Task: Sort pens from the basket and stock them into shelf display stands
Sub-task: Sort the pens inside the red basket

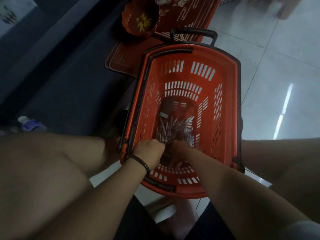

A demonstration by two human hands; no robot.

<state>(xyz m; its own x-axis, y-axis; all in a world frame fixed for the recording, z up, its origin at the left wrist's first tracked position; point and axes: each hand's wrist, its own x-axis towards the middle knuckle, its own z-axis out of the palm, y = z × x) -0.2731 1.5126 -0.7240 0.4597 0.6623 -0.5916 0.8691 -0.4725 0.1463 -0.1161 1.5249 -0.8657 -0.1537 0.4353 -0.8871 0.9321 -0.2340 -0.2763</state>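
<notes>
An orange plastic shopping basket [225, 94] with dark handles stands on the floor in front of me. A heap of pens [173, 129] lies on its bottom, with a dark flat box [168, 105] beyond them. Both hands reach down into the near end of the basket. My left hand [149, 152], a dark bracelet on its wrist, is closed around the ends of several pens. My right hand [180, 153] lies right beside it on the same bundle; its fingers are mostly hidden.
Red trays [121, 58] and a red lobed bowl with gold lettering [140, 18] lie on the floor beyond the basket. A dark shelf base [52, 75] runs along the left. Pale glossy tiles [277, 66] spread to the right. My bare knees flank the basket.
</notes>
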